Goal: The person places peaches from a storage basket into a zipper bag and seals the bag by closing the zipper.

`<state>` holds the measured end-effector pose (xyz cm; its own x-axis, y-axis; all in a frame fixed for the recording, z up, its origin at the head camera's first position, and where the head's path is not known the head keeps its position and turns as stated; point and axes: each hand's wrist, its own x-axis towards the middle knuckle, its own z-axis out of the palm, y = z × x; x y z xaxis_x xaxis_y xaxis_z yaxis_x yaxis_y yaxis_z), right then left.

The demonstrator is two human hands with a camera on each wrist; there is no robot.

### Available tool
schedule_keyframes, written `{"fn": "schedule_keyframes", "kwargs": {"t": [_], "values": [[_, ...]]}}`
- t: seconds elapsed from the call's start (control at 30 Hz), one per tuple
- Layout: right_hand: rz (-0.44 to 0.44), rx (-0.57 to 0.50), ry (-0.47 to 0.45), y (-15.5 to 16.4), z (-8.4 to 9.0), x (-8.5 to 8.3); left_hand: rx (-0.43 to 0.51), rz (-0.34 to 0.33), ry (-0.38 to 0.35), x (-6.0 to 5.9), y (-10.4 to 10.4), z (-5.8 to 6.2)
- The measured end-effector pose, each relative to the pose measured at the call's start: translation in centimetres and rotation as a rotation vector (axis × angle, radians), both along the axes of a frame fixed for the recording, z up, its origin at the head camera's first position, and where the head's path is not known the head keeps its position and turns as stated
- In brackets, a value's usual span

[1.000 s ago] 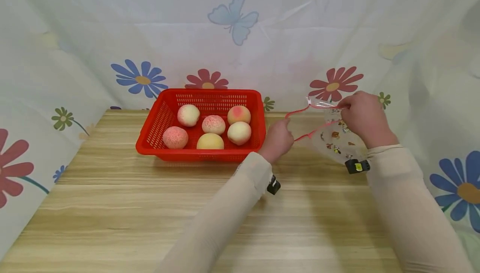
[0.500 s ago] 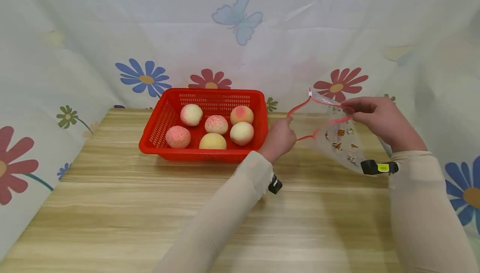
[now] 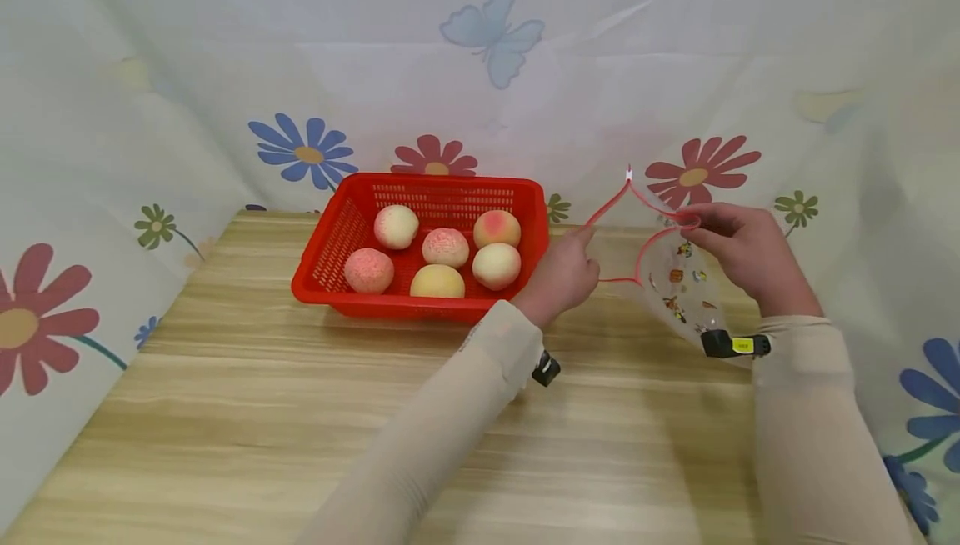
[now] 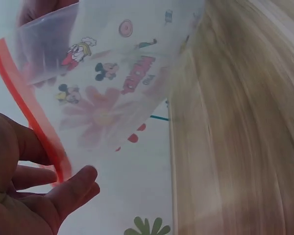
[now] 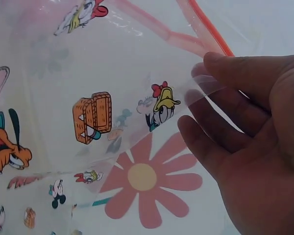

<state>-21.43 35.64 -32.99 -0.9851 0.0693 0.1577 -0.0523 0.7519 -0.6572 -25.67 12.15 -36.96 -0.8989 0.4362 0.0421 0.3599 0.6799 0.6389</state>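
Your left hand (image 3: 558, 274) pinches one side of the red strip at the top of the see-through bag (image 3: 678, 282). Your right hand (image 3: 742, 257) pinches the other side. The bag hangs open just above the counter (image 3: 300, 412), right of the red basket (image 3: 517, 195) of peaches (image 3: 437, 281).

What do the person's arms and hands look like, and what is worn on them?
Both arms wear long, close-fitting beige sleeves that end at the wrists. The left hand and the right hand are bare, with no gloves. A small black device sits at each wrist; the right one carries a yellow label.
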Motion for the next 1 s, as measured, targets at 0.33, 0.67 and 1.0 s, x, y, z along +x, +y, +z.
{"fn": "schedule_keyframes", "kwargs": {"t": [0.33, 0.67, 1.0], "values": [[0.003, -0.049, 0.041, -1.5, -1.4, -0.8, 0.042, -0.049, 0.182, 0.0, -2.9, 0.3], [-0.052, -0.095, 0.097, -3.1, -1.7, -1.2, 0.005, 0.056, 0.166, -1.0, -6.6, 0.3], [-0.074, -0.140, 0.132, -4.4, -1.9, -1.5, -0.025, 0.098, 0.116, -1.8, -8.9, -0.3]]}}
